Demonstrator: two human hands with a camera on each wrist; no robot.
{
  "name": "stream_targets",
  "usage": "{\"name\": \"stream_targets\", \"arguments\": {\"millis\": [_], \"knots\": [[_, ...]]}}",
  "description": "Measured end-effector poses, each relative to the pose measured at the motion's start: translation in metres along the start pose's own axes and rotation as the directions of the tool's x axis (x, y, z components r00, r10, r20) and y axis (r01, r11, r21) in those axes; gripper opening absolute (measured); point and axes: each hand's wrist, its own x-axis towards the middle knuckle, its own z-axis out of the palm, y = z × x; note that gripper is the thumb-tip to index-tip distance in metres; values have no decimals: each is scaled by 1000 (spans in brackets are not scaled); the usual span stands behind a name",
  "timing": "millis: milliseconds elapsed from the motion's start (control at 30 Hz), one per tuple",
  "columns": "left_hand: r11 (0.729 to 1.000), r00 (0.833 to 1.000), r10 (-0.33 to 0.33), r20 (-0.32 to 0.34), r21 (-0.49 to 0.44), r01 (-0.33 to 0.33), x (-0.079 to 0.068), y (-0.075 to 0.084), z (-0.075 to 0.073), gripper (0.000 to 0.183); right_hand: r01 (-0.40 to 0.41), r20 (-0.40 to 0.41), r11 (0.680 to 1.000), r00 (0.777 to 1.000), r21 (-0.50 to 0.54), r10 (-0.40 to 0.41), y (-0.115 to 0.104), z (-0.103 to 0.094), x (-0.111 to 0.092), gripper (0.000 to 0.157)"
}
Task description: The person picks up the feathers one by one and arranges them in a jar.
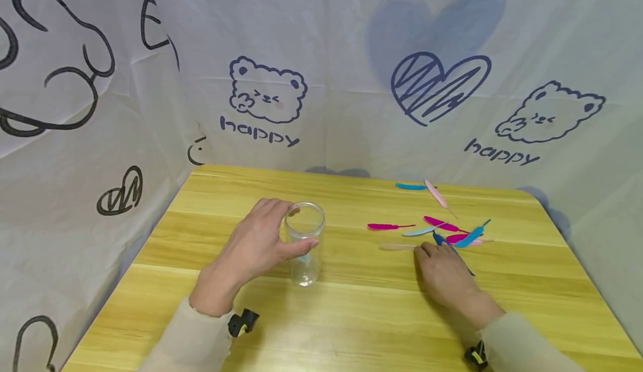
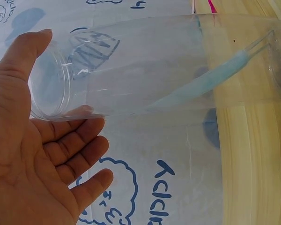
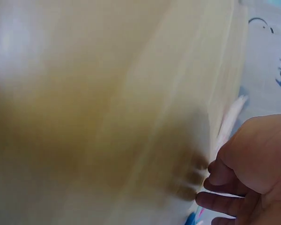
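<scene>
My left hand (image 1: 256, 243) holds a clear plastic jar (image 1: 305, 271) near its open rim, thumb on one side and fingers on the other. The jar stands upright on the table. Inside it leans a light blue feather (image 2: 201, 86), plain in the left wrist view. On the right, my right hand (image 1: 447, 274) is down at the tabletop, its thumb and fingertips together at one end of a pale feather (image 1: 396, 246). In the right wrist view that feather (image 3: 232, 117) runs out behind the thumb, which partly hides the grip. A dark blue feather (image 1: 438, 238) lies partly under this hand.
Beyond my right hand several feathers lie loosely overlapped, among them a magenta feather (image 1: 442, 224) and a bright blue feather (image 1: 472, 238). Another magenta feather (image 1: 383, 227) lies left of them. Farther back are a blue feather (image 1: 411, 186) and a pink feather (image 1: 435, 193). White printed cloth (image 1: 346, 120) hangs behind the table.
</scene>
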Motion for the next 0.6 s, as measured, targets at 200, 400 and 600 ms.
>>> {"name": "stream_targets", "arguments": {"millis": [200,400,600], "knots": [[1000,1000,-2,-1,2,2,-1,0,-1,72,5,-62,1000,998,-20,-6,-30,0,3,18],[1000,1000,0,4,2,0,-1,1,-3,73,0,-133,997,991,-83,-11,-61,-2,9,7],[1000,1000,-3,13,3,3,0,2,-3,73,-37,-105,999,994,-24,34,-67,-7,15,7]]}}
